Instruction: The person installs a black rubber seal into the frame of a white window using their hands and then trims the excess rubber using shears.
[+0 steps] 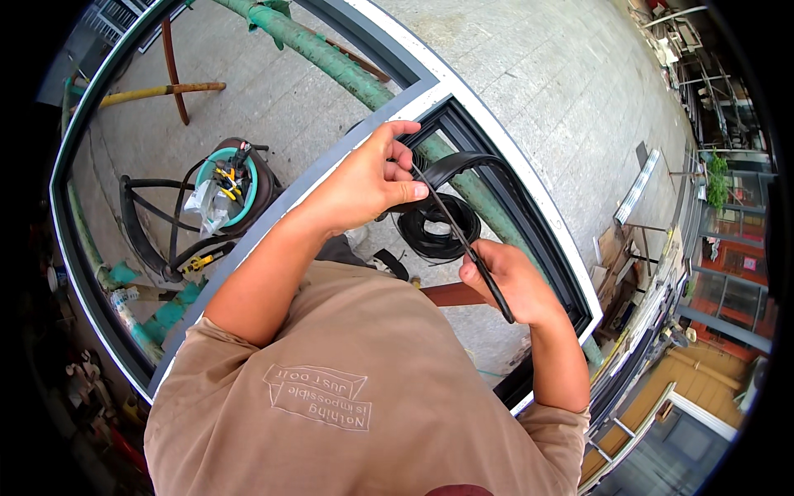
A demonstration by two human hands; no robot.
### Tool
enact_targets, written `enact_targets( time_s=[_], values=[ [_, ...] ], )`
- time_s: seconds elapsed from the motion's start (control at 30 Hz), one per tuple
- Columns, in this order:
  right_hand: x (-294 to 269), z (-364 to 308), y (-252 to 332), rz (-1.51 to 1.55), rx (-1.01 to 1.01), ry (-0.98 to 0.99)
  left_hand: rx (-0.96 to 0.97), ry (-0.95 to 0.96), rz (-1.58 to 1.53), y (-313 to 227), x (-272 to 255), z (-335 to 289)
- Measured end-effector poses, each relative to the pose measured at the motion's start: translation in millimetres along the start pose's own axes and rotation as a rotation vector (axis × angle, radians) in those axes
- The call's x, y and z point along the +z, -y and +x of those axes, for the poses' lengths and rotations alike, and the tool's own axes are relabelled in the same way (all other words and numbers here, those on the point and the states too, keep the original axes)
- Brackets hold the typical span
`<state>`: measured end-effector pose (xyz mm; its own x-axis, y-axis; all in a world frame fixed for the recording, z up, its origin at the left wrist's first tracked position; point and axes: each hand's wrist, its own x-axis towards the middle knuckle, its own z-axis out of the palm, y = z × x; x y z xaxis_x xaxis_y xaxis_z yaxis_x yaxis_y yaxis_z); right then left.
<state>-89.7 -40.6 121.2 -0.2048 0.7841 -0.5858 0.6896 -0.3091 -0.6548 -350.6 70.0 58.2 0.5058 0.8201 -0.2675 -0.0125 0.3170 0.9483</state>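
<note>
My left hand (pixel 360 182) is raised above the crossbar of a white-and-grey window frame (pixel 331 161), its thumb and fingers closed on a black rubber sealing strip (pixel 465 157). From there the strip arches toward the frame's right-hand opening. Lower right, my right hand (pixel 523 285) grips a long thin tool with a black handle (pixel 495 288); its exact kind is unclear. The tool's slim shaft slants up to the left fingertips, beside the strip's end. Below the hands, a coil of black strip (pixel 438 231) shows through the opening.
Green pipes (pixel 331 62) run beneath the frame. Left of me, a turquoise-lined bucket (pixel 253 194) holds pliers and a plastic bag, near a yellow-and-black tool (pixel 201 263) and black strip loops (pixel 132 223). Metal profiles (pixel 638 186) and boards (pixel 619 252) lie at the right.
</note>
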Motion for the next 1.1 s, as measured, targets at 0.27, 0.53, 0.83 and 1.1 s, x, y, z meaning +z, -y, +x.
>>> enact_targets(
  time_s=[0.27,0.53,0.83,1.1],
  values=[
    [2,-1,-11,0.119,0.004,0.036,0.137,0.077,0.023,48,17,-17],
    [3,0,-13,0.052,-0.051,0.042,0.095,0.113,0.167,31,6,-29],
    [10,1,-7,-0.026,0.006,0.05,0.119,0.207,0.156,37,-1,-28],
    [12,0,2,-0.053,0.045,0.045,0.086,0.221,0.133,45,-4,-25]
  ],
)
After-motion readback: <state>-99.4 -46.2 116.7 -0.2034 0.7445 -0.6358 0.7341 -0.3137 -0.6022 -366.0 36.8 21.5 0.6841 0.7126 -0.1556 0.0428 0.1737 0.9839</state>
